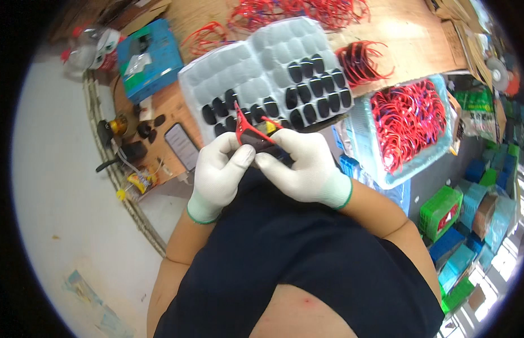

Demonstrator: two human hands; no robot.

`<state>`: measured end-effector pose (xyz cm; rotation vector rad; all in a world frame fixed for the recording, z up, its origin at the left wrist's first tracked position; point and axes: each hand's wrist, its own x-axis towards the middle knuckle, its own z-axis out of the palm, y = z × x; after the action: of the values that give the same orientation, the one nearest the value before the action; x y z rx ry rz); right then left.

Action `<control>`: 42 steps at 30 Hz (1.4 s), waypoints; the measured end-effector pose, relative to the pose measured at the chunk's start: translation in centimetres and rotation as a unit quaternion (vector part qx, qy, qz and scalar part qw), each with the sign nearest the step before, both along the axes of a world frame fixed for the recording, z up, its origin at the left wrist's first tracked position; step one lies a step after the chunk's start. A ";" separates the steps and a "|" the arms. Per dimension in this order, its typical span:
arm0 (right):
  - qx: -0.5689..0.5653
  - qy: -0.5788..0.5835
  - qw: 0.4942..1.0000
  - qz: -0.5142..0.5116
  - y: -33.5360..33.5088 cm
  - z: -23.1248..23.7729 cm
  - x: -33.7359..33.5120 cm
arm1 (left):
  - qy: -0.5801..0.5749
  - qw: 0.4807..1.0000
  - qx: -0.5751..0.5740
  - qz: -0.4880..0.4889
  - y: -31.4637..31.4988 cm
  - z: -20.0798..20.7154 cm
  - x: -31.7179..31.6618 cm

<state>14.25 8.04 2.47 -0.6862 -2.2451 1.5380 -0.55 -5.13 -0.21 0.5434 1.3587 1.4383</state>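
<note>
Both my hands wear white knit gloves with green cuffs. My left hand (220, 177) pinches one end of a pair of red sunglasses (252, 139), thumb toward me. The other end is gripped by my right hand (306, 169), its thumb and fingers closed near the dark lens. One red temple points away from me over a pale moulded tray (217, 73). Several dark lenses (315, 87) sit in the tray's pockets, just beyond my hands. Fingertips partly cover the sunglasses, so I cannot tell whether both lenses are seated.
Right of the tray, red frames (360, 63) are stacked, and a blue-lined bin (389, 179) holds many more. A phone (182, 146) lies on the wooden table at left, near a blue box (149, 59). Green crates (440, 209) stand on the right.
</note>
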 end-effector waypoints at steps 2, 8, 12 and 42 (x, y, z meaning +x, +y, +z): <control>0.037 -0.003 0.999 -0.030 0.6 -0.9 0.8 | 0.009 0.999 -0.020 -0.029 1.4 0.0 0.4; 0.043 0.015 0.999 -0.019 5.9 -0.6 3.8 | -0.053 0.996 0.002 -0.074 6.7 -0.9 2.1; 0.040 0.037 0.998 0.024 10.7 -2.0 6.1 | 0.081 0.983 0.124 -0.105 12.3 -0.3 2.9; 0.218 -0.124 0.925 -0.285 30.8 -14.2 16.1 | 0.137 0.917 -0.230 0.295 28.3 -11.0 -20.9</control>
<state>30.36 38.80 -11.77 -1.2944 -2.1623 0.6779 -21.48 23.19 -11.22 0.0089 2.1388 1.4559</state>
